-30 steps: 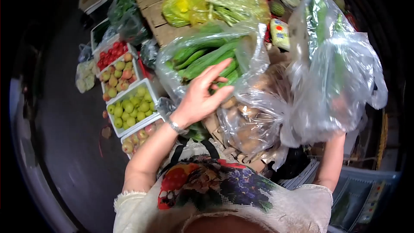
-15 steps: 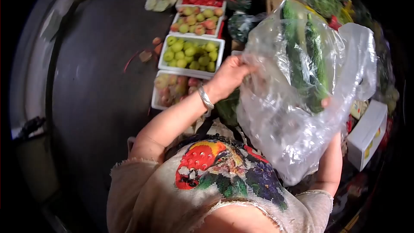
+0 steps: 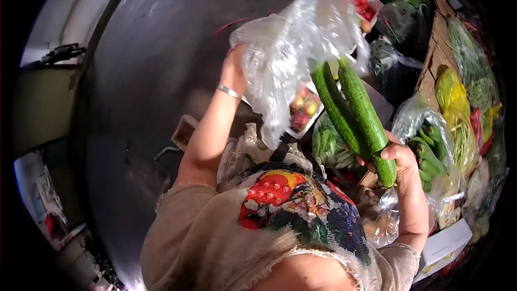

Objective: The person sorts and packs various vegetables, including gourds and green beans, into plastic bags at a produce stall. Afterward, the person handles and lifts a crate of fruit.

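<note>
My right hand (image 3: 399, 157) grips long green cucumbers (image 3: 362, 105) near their lower ends. Two of them show clearly, side by side and slanting up to the left; whether the short end below the fingers is a third, I cannot tell. A large clear plastic bag (image 3: 288, 48) hangs crumpled from my left hand (image 3: 235, 69), which wears a silver bracelet. The bag partly hides that hand's fingers. The upper tips of the cucumbers lie against the bag's right edge, and most of their length is outside it.
Behind the bag, a white box of red and yellow fruit (image 3: 305, 109) is partly hidden. Bagged leafy greens (image 3: 329, 143) lie near my waist. At right are bagged green peppers (image 3: 429, 156), a yellow bag (image 3: 453, 94) and a white carton (image 3: 444, 248). Dark floor (image 3: 156, 64) spreads left.
The cucumbers were inside the clear bag and now show bare in my right hand. My left hand has drawn the bag up and to the left. The view has turned.
</note>
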`<control>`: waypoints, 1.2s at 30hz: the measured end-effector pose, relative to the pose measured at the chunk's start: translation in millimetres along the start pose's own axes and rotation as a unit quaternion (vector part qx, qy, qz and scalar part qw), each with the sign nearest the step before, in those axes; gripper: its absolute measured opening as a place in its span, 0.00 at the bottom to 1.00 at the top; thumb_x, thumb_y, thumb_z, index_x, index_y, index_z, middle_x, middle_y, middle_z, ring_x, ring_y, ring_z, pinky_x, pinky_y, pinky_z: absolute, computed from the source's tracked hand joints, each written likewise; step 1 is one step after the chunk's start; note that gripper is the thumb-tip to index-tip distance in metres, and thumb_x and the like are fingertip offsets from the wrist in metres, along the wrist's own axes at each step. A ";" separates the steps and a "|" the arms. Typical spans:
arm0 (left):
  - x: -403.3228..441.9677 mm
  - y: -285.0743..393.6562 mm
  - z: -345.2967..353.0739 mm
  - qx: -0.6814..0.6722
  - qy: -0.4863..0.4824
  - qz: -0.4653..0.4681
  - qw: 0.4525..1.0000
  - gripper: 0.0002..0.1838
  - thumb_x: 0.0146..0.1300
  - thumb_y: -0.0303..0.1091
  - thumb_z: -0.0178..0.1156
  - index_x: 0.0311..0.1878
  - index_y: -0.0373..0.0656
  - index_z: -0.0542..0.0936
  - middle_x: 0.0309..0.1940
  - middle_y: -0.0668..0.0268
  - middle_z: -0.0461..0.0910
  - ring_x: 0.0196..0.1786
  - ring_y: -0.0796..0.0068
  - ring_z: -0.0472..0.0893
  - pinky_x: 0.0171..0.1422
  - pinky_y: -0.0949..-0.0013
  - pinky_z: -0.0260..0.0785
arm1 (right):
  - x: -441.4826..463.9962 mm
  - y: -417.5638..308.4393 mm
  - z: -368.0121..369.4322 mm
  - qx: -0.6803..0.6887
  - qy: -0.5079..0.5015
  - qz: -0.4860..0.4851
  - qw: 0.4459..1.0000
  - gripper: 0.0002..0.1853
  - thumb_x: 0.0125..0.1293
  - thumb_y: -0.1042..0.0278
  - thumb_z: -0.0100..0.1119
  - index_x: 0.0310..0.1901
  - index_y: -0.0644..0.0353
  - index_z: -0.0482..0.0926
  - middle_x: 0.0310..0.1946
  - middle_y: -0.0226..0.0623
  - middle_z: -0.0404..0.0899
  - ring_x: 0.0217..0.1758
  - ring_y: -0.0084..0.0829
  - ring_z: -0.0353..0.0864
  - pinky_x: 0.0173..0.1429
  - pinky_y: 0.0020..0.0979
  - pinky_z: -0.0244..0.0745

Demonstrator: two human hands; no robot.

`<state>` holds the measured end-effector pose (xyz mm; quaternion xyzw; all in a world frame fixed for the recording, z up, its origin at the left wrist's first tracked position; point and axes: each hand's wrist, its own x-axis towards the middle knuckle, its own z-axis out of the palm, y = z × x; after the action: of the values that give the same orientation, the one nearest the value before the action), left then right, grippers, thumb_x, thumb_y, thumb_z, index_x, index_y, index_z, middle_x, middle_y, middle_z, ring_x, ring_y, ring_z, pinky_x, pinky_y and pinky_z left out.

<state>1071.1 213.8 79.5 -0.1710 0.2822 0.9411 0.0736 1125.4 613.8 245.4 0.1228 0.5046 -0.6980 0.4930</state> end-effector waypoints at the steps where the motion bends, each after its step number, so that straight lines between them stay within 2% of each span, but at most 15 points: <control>1: -4.7 13.5 -21.7 0.023 0.030 0.058 0.998 0.17 0.69 0.39 0.55 0.53 0.38 0.78 0.47 0.62 0.83 0.47 0.67 0.83 0.54 0.63 0.77 | 8.8 0.2 6.6 0.015 -0.027 -0.012 0.999 0.48 0.40 0.59 0.69 0.66 0.69 0.62 0.50 0.63 0.75 0.35 0.40 0.79 0.25 0.28 0.77; 3: 13.7 37.2 -91.4 -0.004 0.174 0.126 0.977 0.16 0.71 0.40 0.53 0.51 0.39 0.79 0.44 0.61 0.83 0.44 0.66 0.83 0.50 0.62 0.79 | 19.7 -2.5 7.3 0.007 -0.039 -0.003 0.999 0.48 0.41 0.59 0.68 0.66 0.69 0.62 0.50 0.63 0.75 0.35 0.40 0.79 0.25 0.28 0.77; 6: -15.4 66.8 -178.5 0.031 0.252 0.112 0.961 0.17 0.74 0.37 0.46 0.60 0.42 0.74 0.54 0.62 0.80 0.53 0.65 0.80 0.58 0.56 0.74 | 24.6 -2.9 1.4 0.014 -0.032 0.000 0.999 0.48 0.41 0.58 0.68 0.66 0.69 0.62 0.50 0.62 0.75 0.35 0.40 0.79 0.26 0.27 0.77; 8: -44.7 60.1 -264.3 0.211 0.317 0.077 0.921 0.16 0.72 0.37 0.49 0.59 0.43 0.75 0.52 0.61 0.80 0.51 0.63 0.80 0.55 0.54 0.73 | 22.5 -0.1 -2.9 0.074 -0.050 -0.006 0.996 0.45 0.41 0.61 0.68 0.65 0.69 0.64 0.51 0.54 0.77 0.38 0.36 0.81 0.30 0.28 0.79; 10: -68.9 49.8 -319.0 0.412 0.398 -0.041 0.819 0.18 0.69 0.40 0.53 0.58 0.42 0.73 0.50 0.60 0.78 0.51 0.63 0.79 0.57 0.52 0.72 | 21.5 11.3 -8.8 0.100 -0.033 -0.043 0.993 0.48 0.42 0.60 0.68 0.68 0.66 0.61 0.52 0.64 0.74 0.36 0.40 0.79 0.27 0.27 0.78; 12: -92.4 20.5 -183.7 0.307 0.433 -0.066 0.845 0.20 0.67 0.35 0.53 0.61 0.42 0.71 0.49 0.58 0.78 0.50 0.59 0.79 0.55 0.54 0.74 | 21.3 16.4 -8.2 0.142 -0.044 -0.062 0.987 0.47 0.43 0.59 0.68 0.68 0.65 0.61 0.52 0.65 0.73 0.37 0.41 0.79 0.26 0.27 0.77; 13: -90.7 1.4 -155.7 0.291 0.379 -0.063 0.876 0.23 0.65 0.35 0.56 0.62 0.42 0.70 0.48 0.58 0.79 0.51 0.57 0.80 0.54 0.53 0.74 | 22.8 21.0 -10.4 0.159 -0.047 -0.076 0.983 0.47 0.44 0.59 0.68 0.68 0.64 0.61 0.53 0.65 0.73 0.37 0.42 0.79 0.26 0.27 0.78; 15: -65.9 -37.5 -115.6 0.263 0.110 -0.121 0.951 0.27 0.66 0.38 0.59 0.66 0.41 0.68 0.56 0.56 0.79 0.58 0.61 0.79 0.54 0.58 0.76 | 26.0 28.0 -11.5 0.162 -0.041 -0.101 0.981 0.47 0.44 0.58 0.68 0.68 0.64 0.61 0.53 0.64 0.73 0.37 0.41 0.79 0.25 0.26 0.77; 17: -47.6 -60.2 16.0 0.325 -0.068 -0.145 0.932 0.27 0.72 0.37 0.54 0.71 0.40 0.63 0.60 0.56 0.76 0.60 0.66 0.78 0.55 0.62 0.76 | 27.7 31.2 -11.1 0.165 -0.029 -0.108 0.980 0.48 0.44 0.57 0.68 0.68 0.65 0.61 0.53 0.63 0.73 0.37 0.40 0.79 0.26 0.26 0.79; 20: -29.4 -111.8 90.9 0.115 -0.278 -0.173 0.938 0.23 0.73 0.32 0.52 0.69 0.39 0.65 0.65 0.54 0.70 0.68 0.61 0.68 0.72 0.57 0.60 | 29.8 40.7 -15.5 0.175 -0.080 -0.133 0.972 0.44 0.49 0.55 0.67 0.67 0.65 0.62 0.51 0.52 0.74 0.41 0.37 0.81 0.30 0.29 0.80; 24: -24.7 -130.1 162.4 0.124 -0.257 -0.246 0.926 0.22 0.71 0.29 0.53 0.66 0.34 0.66 0.63 0.53 0.71 0.65 0.61 0.71 0.72 0.57 0.61 | 19.1 48.4 -14.8 0.196 -0.037 -0.186 0.962 0.44 0.58 0.58 0.65 0.73 0.60 0.54 0.59 0.45 0.72 0.50 0.38 0.81 0.41 0.32 0.84; 26: -24.0 -138.9 178.7 0.115 -0.248 -0.223 0.936 0.21 0.70 0.27 0.54 0.65 0.35 0.67 0.59 0.58 0.74 0.61 0.65 0.74 0.69 0.60 0.66 | 9.7 52.0 -16.1 0.172 0.030 -0.214 0.961 0.40 0.62 0.56 0.64 0.72 0.59 0.59 0.58 0.39 0.73 0.51 0.27 0.77 0.49 0.30 0.80; 28: -30.6 -140.5 206.2 0.158 -0.221 -0.208 0.940 0.16 0.68 0.27 0.59 0.58 0.40 0.71 0.46 0.67 0.78 0.46 0.77 0.79 0.50 0.71 0.75 | 5.8 51.4 -11.2 0.127 0.122 -0.256 0.950 0.33 0.67 0.58 0.61 0.70 0.60 0.63 0.54 0.35 0.75 0.50 0.24 0.76 0.51 0.28 0.77; 33: -21.1 -156.8 243.1 0.260 -0.239 -0.211 0.911 0.24 0.62 0.24 0.65 0.60 0.39 0.69 0.45 0.67 0.77 0.51 0.76 0.78 0.58 0.71 0.72 | 0.3 56.9 -2.2 0.171 0.294 -0.397 0.853 0.22 0.70 0.68 0.52 0.64 0.61 0.68 0.52 0.37 0.78 0.52 0.27 0.78 0.57 0.30 0.75; 36: -16.6 -163.0 260.5 0.327 -0.284 -0.188 0.882 0.24 0.60 0.25 0.68 0.58 0.38 0.70 0.40 0.66 0.79 0.46 0.75 0.80 0.55 0.71 0.74 | -14.6 68.4 -25.0 0.217 0.360 -0.428 0.800 0.19 0.68 0.69 0.55 0.59 0.63 0.70 0.48 0.37 0.79 0.52 0.27 0.77 0.60 0.32 0.72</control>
<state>1051.9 493.3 206.8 0.0876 0.5030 0.7722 0.3781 1179.9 642.3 203.7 0.2408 0.4820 -0.8349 -0.1126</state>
